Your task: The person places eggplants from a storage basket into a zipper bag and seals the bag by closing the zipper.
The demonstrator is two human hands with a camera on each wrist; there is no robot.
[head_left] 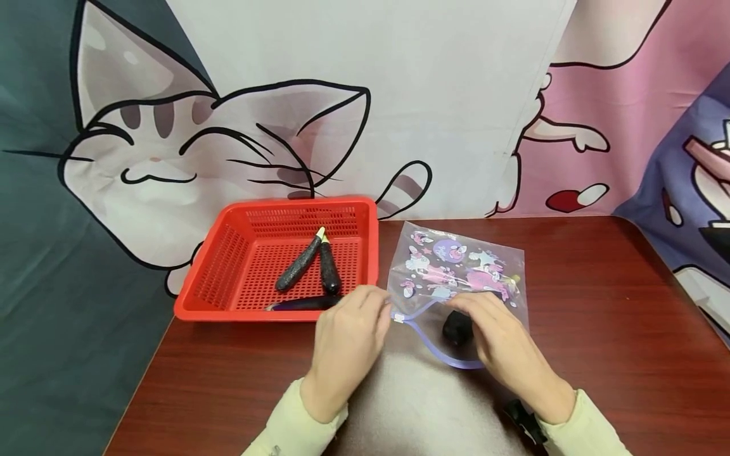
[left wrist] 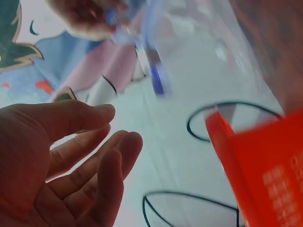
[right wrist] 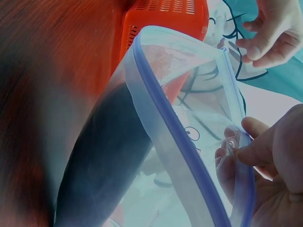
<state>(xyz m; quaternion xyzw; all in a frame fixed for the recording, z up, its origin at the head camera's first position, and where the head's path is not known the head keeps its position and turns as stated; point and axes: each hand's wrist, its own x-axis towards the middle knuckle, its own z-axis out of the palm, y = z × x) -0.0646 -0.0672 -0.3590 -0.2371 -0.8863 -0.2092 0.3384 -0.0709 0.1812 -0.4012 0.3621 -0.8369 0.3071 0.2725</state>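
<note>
A clear zipper bag (head_left: 422, 304) with cartoon prints and a purple zip strip lies on the table, its mouth spread apart. My right hand (head_left: 510, 345) pinches one side of the mouth between thumb and fingers, plainly seen in the right wrist view. Inside the bag is a long dark vegetable (right wrist: 106, 156), whose blunt black end shows near the mouth in the head view. My left hand (head_left: 348, 348) is beside the bag's zip slider (head_left: 399, 318); in the left wrist view its fingers (left wrist: 111, 184) are loosely bent with nothing between them.
Left of the bag stands a red plastic basket (head_left: 196, 310). It holds two dark vegetables with pale stems, one of them a speckled dark vegetable (head_left: 299, 263), and a dark purple eggplant (head_left: 302, 303) near the front wall. Printed cartoon cloth (head_left: 456, 114) hangs behind the table.
</note>
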